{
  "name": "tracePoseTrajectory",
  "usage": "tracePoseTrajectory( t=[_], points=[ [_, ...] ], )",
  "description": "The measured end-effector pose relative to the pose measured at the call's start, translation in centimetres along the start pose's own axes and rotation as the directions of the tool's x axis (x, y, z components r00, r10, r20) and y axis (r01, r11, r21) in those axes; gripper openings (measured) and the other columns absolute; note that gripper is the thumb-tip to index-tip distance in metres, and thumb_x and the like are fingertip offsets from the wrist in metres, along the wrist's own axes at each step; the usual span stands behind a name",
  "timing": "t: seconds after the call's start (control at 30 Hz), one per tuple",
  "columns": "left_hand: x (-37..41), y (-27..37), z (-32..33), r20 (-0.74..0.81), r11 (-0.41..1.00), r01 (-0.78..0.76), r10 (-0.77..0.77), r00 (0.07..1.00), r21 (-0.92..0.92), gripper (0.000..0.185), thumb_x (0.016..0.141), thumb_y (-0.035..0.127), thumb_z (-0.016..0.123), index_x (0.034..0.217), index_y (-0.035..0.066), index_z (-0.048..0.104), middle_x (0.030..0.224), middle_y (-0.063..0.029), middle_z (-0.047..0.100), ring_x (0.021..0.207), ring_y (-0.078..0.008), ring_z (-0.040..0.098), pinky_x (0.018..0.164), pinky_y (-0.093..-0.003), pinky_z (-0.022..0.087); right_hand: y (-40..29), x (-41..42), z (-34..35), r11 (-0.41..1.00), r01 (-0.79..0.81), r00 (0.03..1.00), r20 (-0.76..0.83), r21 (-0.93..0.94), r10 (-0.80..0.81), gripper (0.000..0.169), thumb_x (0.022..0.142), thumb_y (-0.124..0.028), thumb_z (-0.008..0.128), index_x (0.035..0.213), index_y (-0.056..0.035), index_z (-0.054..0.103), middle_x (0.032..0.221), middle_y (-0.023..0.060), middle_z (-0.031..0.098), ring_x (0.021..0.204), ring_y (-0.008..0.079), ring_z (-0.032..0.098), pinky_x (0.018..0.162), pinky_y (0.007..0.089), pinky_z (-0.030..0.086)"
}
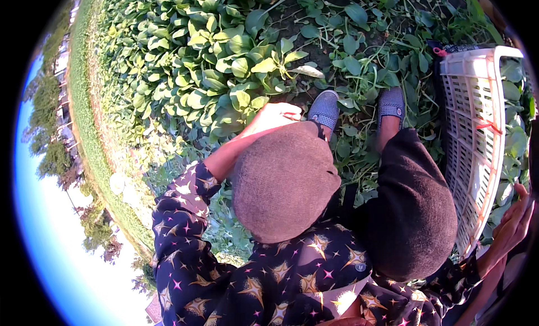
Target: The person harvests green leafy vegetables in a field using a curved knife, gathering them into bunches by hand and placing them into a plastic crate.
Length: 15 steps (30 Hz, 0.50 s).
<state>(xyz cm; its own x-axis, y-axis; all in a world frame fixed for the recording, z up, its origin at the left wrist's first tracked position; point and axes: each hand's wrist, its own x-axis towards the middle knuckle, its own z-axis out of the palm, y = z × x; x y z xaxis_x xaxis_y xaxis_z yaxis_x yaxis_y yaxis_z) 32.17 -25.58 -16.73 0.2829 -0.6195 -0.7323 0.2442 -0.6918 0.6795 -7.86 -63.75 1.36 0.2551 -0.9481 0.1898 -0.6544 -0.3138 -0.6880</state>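
My left hand (276, 114) is low beside the edge of a dense stand of leafy green plants (202, 79), just left of my left shoe. Its fingers are curled; whether they grip a stem cannot be seen. My right hand (511, 223) is at the far right, outside a white plastic crate (473, 128), with its fingers extended and apart and nothing visible in it. The crate stands to the right of my bent right leg, with broad green leaves (514, 136) beyond its rim.
My checked shoes (324, 109) rest on soil among loose leaves and low stems (353, 52). My two bent knees fill the middle. A pink tie (439, 52) is at the crate's upper corner. Another bare forearm (484, 294) shows at the lower right; whose it is cannot be told.
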Motion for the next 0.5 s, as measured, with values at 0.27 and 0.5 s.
tracePoseTrajectory(
  t=[0.27,0.5],
  points=[
    [-0.8,-1.9,0.7,0.076,0.588,-0.329,0.412,0.908,0.739,0.035,0.086,0.011,0.062,0.118,-0.003,0.061,0.104,-0.0132,0.065,0.091,-0.0226,0.066,0.072,-0.0305,0.054,-16.4,-5.8,22.4,0.959,0.136,0.121,0.956,0.251,-0.267,0.031,0.098,-0.020,0.054,0.118,0.0025,0.057,0.072,0.0091,0.059,0.063,0.0190,0.057,0.059,0.0321,0.043],
    [1.8,-6.4,2.2,-0.125,0.648,-0.188,0.405,0.906,0.738,0.020,0.078,0.002,0.058,0.097,0.003,0.065,0.092,-0.0165,0.060,0.082,-0.0393,0.064,0.069,-0.0468,0.053,-8.5,-16.2,39.8,0.628,0.635,-0.120,0.860,0.450,-0.495,0.019,0.084,-0.011,0.057,0.095,0.0040,0.056,0.078,0.0242,0.062,0.070,0.0423,0.062,0.060,0.0475,0.049]
  ],
)
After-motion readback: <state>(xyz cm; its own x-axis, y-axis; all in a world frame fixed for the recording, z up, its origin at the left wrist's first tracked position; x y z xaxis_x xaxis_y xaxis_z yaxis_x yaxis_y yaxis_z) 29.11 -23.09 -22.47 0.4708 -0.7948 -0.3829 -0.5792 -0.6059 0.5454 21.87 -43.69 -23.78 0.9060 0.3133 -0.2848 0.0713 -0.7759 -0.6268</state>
